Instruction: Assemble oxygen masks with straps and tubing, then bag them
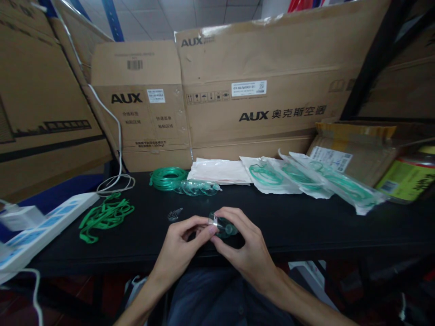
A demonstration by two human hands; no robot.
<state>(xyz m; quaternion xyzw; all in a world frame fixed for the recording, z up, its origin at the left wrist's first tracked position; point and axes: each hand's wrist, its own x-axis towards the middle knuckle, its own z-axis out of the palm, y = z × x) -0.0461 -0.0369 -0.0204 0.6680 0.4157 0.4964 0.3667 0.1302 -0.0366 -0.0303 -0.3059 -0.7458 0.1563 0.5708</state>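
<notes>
Obscuring greenish plastic piece (227, 228) partly: left hand (177, 244), right hand (253, 246)

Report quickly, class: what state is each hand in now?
Left hand: closed, pinching the translucent green piece.
Right hand: curled, holding the same piece.

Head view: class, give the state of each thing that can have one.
Left hand: pinching the clear piece.
Right hand: gripping its other side.
Clear piece: held.
Green tubing: coiled.
Clear cups: nested in a row.
Green straps: tangled in a heap.
Small clear bits: loosely piled.
White wrappers: stacked flat.
White packets: overlapping, green contents showing.
Power strip: adapter plugged in.
Jar: appears lidded.
</notes>
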